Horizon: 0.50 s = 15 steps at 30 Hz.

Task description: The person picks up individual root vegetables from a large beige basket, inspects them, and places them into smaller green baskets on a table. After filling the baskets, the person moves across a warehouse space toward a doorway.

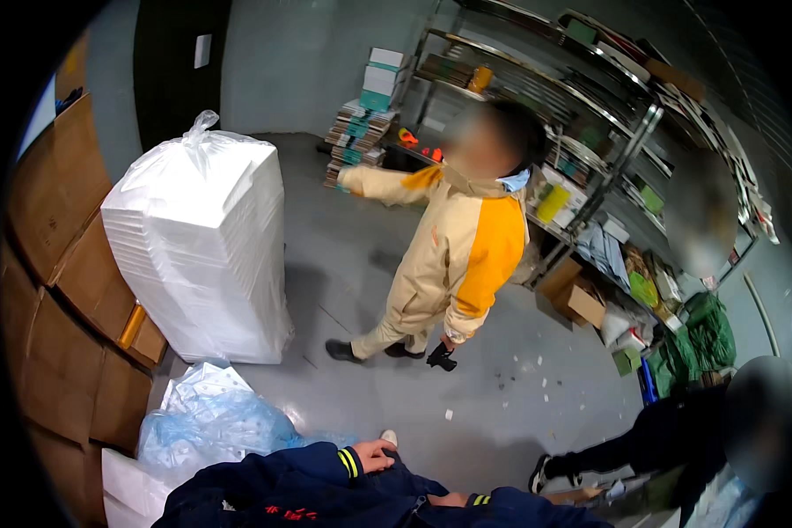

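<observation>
My left hand [373, 455] rests against my dark trousers [402, 470], fingers slightly bent, with no object visible in it. Lower down and partly covered by the front of my navy jacket [343, 498] is my right hand [447, 499]; its fingers cannot be made out. Both cuffs carry yellow reflective stripes. Left of my left hand lies a heap of pale blue plastic film [218, 419] around white sheets. Beyond it stands a tall stack of white foam-like pieces [198, 251], wrapped in clear plastic knotted at the top.
A person in a beige and orange jacket [462, 244] stands ahead, holding a black handheld device [442, 357]. Another dark-clothed person [673, 429] is at right. Cardboard boxes [59, 198] line the left. Metal shelves [607, 171] hold boxes and papers. Scraps dot the grey floor [482, 409].
</observation>
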### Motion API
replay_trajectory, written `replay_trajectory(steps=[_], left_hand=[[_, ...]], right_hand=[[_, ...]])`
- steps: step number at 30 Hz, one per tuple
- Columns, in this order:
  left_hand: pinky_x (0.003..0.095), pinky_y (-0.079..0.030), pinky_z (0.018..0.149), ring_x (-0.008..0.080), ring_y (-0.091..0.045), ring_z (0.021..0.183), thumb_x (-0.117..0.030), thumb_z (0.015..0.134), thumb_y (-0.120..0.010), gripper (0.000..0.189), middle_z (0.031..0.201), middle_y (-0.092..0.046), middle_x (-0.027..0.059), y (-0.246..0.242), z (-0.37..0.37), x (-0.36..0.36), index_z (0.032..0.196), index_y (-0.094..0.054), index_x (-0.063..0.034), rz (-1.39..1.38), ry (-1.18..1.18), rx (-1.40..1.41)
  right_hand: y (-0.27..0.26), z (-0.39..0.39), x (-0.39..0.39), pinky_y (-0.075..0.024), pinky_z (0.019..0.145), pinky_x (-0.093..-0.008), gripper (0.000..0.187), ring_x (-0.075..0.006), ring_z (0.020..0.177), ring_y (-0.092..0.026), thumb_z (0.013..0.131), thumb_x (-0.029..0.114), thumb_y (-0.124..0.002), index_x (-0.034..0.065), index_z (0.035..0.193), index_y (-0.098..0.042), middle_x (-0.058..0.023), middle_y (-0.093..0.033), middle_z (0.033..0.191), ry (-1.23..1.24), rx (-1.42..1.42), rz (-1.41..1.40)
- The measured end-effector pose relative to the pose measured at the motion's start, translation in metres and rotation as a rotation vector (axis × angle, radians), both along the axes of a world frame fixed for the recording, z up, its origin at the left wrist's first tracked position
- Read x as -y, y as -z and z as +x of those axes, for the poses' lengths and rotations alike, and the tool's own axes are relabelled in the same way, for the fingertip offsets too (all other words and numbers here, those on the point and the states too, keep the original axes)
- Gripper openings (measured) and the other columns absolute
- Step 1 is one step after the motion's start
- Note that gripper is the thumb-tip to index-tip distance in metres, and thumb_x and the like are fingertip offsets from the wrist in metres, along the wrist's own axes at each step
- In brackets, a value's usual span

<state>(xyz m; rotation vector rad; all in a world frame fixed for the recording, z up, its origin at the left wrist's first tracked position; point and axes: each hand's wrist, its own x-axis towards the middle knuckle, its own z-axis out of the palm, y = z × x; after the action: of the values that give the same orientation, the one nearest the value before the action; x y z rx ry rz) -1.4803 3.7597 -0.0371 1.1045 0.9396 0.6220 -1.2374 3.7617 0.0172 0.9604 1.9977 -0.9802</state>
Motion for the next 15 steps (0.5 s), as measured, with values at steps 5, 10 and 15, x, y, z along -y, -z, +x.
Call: replay_trajectory(steps=[5,10,15], left_hand=[[0.0239,-0.045,0.063,0.0104,-0.055,0.068,-0.019,0.081,-0.056,0.039,0.074,-0.057,0.0060,-0.001,0.001,-0.090,0.115,-0.043,-0.0045,-0.082,-0.269,0.034],[0.0248,-0.046,0.065,0.0123,-0.057,0.072,-0.017,0.083,-0.054,0.037,0.080,-0.058,0.0070,0.001,-0.012,-0.147,0.116,-0.043,-0.0060,-0.187,-0.466,0.081],[0.0245,-0.044,0.061,0.0119,-0.054,0.067,-0.020,0.081,-0.056,0.034,0.074,-0.056,0.0058,0.014,-0.015,-0.194,0.111,-0.048,-0.0062,-0.118,-0.458,-0.004]], right_hand=[[0.019,0.006,-0.110,-0.0431,0.074,-0.0399,0.047,-0.0363,0.090,-0.053,0.075,0.039,-0.049,-0.0045,0.091,-0.050,-0.0269,-0.055,0.088,-0.092,-0.037,0.032],[0.011,0.001,-0.202,-0.0431,0.073,-0.0402,0.045,-0.0354,0.089,-0.053,0.076,0.038,-0.048,-0.0040,0.090,-0.051,-0.0247,-0.055,0.085,-0.167,-0.157,0.067],[0.012,-0.012,-0.274,-0.0431,0.073,-0.0405,0.043,-0.0344,0.087,-0.054,0.076,0.038,-0.048,-0.0035,0.089,-0.051,-0.0225,-0.056,0.083,-0.152,-0.240,0.122]])
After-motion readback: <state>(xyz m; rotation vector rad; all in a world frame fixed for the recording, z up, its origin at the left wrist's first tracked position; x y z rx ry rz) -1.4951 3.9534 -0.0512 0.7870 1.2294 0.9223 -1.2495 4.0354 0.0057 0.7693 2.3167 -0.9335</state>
